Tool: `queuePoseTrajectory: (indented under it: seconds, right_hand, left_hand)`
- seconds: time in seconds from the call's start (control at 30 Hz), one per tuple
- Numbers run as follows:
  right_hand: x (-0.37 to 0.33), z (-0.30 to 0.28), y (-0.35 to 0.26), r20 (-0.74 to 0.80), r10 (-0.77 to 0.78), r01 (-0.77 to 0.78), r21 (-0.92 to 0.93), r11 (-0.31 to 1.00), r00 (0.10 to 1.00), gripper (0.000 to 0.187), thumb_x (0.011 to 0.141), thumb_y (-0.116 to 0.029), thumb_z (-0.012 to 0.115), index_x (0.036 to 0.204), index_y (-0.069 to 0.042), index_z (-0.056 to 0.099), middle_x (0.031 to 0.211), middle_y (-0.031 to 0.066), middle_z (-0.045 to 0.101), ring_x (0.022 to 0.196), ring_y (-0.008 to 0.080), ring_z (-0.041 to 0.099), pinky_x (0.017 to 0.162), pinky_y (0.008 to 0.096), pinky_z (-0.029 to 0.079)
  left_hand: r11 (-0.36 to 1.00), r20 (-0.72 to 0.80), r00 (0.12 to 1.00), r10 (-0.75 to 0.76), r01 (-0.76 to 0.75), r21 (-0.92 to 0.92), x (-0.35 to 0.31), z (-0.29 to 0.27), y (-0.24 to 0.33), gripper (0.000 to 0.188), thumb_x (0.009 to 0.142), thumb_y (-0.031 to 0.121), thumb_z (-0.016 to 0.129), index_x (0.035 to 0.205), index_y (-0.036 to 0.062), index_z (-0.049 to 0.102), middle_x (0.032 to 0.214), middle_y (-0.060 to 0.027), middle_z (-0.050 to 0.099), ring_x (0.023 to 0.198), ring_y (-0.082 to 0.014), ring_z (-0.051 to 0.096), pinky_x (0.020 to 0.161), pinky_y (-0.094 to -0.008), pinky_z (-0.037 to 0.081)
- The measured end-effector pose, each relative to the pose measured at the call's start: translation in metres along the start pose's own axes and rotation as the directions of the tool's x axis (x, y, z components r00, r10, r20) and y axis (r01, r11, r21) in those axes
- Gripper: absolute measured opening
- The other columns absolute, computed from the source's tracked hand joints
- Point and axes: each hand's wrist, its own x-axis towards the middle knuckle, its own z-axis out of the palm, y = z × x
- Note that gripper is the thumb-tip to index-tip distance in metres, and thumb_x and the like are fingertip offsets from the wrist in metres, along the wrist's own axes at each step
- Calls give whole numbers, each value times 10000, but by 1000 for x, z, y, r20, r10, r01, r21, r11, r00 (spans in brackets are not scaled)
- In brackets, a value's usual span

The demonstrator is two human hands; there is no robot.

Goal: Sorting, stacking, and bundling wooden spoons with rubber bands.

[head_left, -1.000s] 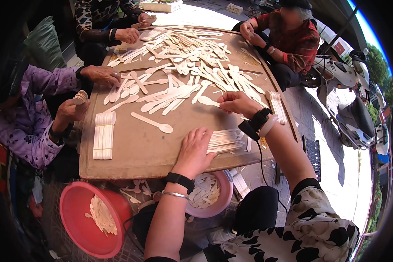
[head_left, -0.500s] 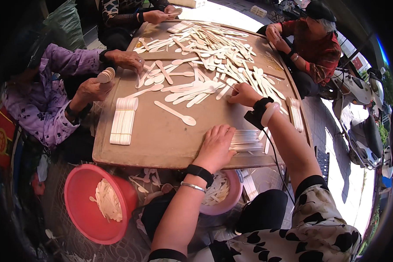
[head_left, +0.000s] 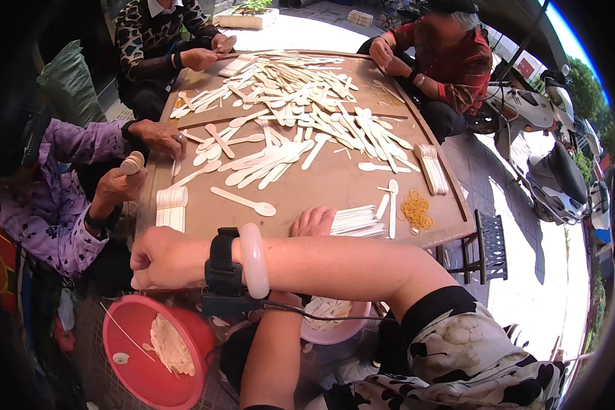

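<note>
Reaching across to the left over my left forearm, my right hand (head_left: 167, 260) is above the red basin (head_left: 201, 342). Its fingers are curled, and nothing shows in them. In or just over that basin, apart from the hand, is a thin pale stick (head_left: 128, 331). My left hand (head_left: 313, 222) holds the left end of a stack of wooden spoons (head_left: 357, 222) set on edge near the table's front; my right arm partly hides it. A loose wooden spoon (head_left: 244, 201) lies flat beyond the hands. Farther back spreads a big heap of wooden spoons (head_left: 301, 96).
Bundled spoons stand at the table's left (head_left: 171, 208) and right (head_left: 430, 169). Yellow rubber bands (head_left: 417, 208) lie at the front right of the table (head_left: 451, 222). A pink basin (head_left: 335, 333) with wooden pieces sits below. Three other people handle spoons around the table.
My right hand has swung from the spoon heap to the left, over the red basin. A thin stick now shows there. My left hand stays at the stack; the view has shifted.
</note>
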Motion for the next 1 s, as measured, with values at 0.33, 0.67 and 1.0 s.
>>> queuePoseTrajectory:
  seconds: [0.33,0.67,1.0]
  right_hand:
    - [-208,-315,143,-964,-48,-926,-263,271,260,386,811,-287,761,1057,10,737,1080,241,719,1017,382,689,915,448,542]
    - [-218,-297,140,-820,272,-844,-399,357,503,288,746,-254,787,976,-83,761,965,153,754,935,328,715,826,406,557]
    - [-237,-303,126,-831,329,-847,-279,452,449,312,713,-197,767,990,-55,792,887,147,756,819,261,726,766,355,562]
  left_hand:
    - [995,33,995,-97,97,-3,6,-15,24,687,749,175,821,1355,23,536,1347,-146,546,1294,-354,467,1104,-456,368]
    - [995,27,995,-99,98,12,0,-15,22,686,755,165,810,1366,26,531,1339,-144,546,1285,-349,472,1091,-452,376]
    - [996,33,995,-94,94,-6,3,-16,24,686,756,159,807,1366,18,528,1345,-145,543,1280,-349,472,1089,-447,378]
